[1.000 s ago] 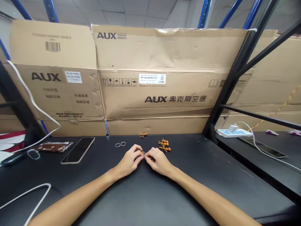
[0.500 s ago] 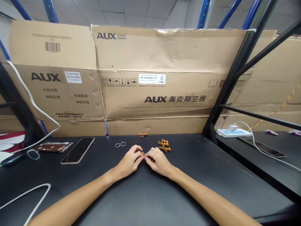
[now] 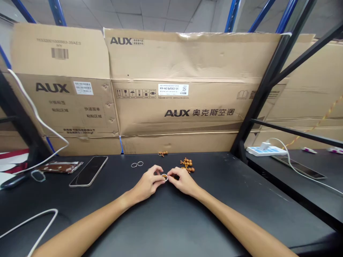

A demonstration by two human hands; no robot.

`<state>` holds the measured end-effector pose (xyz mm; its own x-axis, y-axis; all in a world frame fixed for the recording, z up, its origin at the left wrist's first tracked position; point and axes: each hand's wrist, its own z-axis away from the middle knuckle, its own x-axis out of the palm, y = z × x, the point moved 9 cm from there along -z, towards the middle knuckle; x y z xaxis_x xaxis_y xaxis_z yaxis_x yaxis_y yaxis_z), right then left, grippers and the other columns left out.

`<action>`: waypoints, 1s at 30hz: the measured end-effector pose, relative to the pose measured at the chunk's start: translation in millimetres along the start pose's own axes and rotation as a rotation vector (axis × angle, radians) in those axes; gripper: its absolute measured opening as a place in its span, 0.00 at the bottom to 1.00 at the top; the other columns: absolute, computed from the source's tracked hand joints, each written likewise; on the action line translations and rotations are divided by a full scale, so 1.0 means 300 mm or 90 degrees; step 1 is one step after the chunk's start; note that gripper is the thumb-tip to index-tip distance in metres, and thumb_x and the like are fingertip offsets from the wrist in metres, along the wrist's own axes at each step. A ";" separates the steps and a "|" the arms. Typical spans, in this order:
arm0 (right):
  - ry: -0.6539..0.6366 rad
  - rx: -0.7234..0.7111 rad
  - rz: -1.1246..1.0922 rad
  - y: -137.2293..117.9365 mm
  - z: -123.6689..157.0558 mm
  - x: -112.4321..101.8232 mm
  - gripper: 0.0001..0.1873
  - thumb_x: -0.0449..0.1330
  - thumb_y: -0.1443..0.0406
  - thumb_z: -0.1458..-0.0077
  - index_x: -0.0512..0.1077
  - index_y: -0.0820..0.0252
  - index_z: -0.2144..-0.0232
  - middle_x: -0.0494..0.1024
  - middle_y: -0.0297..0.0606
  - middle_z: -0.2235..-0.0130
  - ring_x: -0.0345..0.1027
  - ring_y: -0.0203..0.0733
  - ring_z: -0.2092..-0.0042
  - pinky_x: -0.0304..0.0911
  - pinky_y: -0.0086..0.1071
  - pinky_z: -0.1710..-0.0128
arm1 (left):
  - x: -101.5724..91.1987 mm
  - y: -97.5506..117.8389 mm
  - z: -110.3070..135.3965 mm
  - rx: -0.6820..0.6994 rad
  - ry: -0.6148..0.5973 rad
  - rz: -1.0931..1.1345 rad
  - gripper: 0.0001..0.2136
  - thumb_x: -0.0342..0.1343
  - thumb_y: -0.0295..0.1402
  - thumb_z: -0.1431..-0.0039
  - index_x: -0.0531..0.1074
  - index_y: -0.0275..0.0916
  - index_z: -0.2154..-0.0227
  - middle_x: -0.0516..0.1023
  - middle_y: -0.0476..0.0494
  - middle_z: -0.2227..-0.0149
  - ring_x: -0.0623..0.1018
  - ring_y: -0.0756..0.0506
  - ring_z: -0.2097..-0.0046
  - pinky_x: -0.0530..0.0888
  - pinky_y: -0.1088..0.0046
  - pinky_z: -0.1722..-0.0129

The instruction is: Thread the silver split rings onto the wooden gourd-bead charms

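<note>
My left hand (image 3: pixel 148 182) is closed in a pinch on a silver split ring (image 3: pixel 165 179), with an orange-brown cord showing inside it. At the ring's other side my right hand (image 3: pixel 183 181) is closed too, its fingertips pinching the cord of a small brown gourd charm (image 3: pixel 175 176), which is mostly hidden behind the fingers. Just beyond the right hand lies a small pile of brown gourd charms (image 3: pixel 188 163) with cords. Another gourd charm (image 3: pixel 163 153) rests farther back. Two loose rings, a left ring (image 3: pixel 134 165) and a right ring (image 3: pixel 140 164), lie beyond my left hand.
A phone (image 3: pixel 89 172) and a brown packet (image 3: pixel 61 167) lie on the black table (image 3: pixel 166 225) at left. White cables (image 3: pixel 40 217) cross the left side. Large cardboard boxes (image 3: pixel 171 107) stand along the back. A black rack post (image 3: pixel 257 103) and a power strip (image 3: pixel 266 151) are at right.
The ring between my hands has turned and now shows as a nearly full circle. My right fingertips have shifted slightly right, away from the left ones.
</note>
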<state>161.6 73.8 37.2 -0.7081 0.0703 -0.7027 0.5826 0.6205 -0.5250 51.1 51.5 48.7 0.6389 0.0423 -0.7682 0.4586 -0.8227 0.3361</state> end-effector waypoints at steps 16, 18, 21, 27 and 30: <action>-0.080 -0.003 -0.074 0.016 0.002 0.003 0.11 0.54 0.64 0.41 0.75 0.59 0.69 0.77 0.36 0.70 0.69 0.38 0.67 0.63 0.30 0.65 | 0.018 0.002 -0.005 -0.018 -0.058 0.063 0.11 0.48 0.33 0.36 0.75 0.40 0.68 0.67 0.44 0.57 0.72 0.47 0.59 0.69 0.70 0.54; -0.082 -0.006 -0.075 0.017 0.001 0.006 0.11 0.54 0.64 0.41 0.75 0.59 0.70 0.77 0.36 0.70 0.69 0.38 0.67 0.63 0.30 0.64 | 0.017 0.005 -0.006 -0.017 -0.059 0.059 0.11 0.48 0.32 0.37 0.75 0.39 0.69 0.67 0.44 0.57 0.72 0.47 0.58 0.69 0.69 0.54; -0.039 -0.039 -0.031 0.002 -0.001 -0.010 0.07 0.56 0.64 0.43 0.74 0.59 0.67 0.76 0.37 0.68 0.68 0.39 0.64 0.63 0.32 0.62 | 0.012 0.008 -0.004 -0.022 -0.049 0.038 0.09 0.48 0.30 0.37 0.73 0.39 0.68 0.68 0.44 0.57 0.71 0.47 0.57 0.69 0.68 0.53; 0.062 -0.060 0.124 -0.023 0.015 -0.034 0.14 0.56 0.63 0.44 0.67 0.59 0.81 0.71 0.35 0.78 0.63 0.37 0.73 0.58 0.31 0.70 | 0.007 0.025 0.011 -0.019 -0.019 -0.097 0.05 0.50 0.32 0.39 0.69 0.39 0.68 0.68 0.44 0.65 0.70 0.45 0.63 0.69 0.67 0.61; -0.024 -0.078 0.173 -0.035 0.024 0.022 0.20 0.54 0.65 0.44 0.64 0.59 0.87 0.67 0.33 0.83 0.59 0.34 0.79 0.54 0.29 0.74 | 0.039 0.052 0.015 0.026 -0.073 -0.122 0.09 0.48 0.33 0.37 0.69 0.39 0.71 0.69 0.44 0.69 0.70 0.45 0.65 0.69 0.69 0.63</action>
<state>153.7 62.0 34.6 -0.5168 0.2189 -0.8276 0.6943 0.6728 -0.2555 62.9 36.7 42.5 0.4664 0.1370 -0.8739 0.5385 -0.8278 0.1577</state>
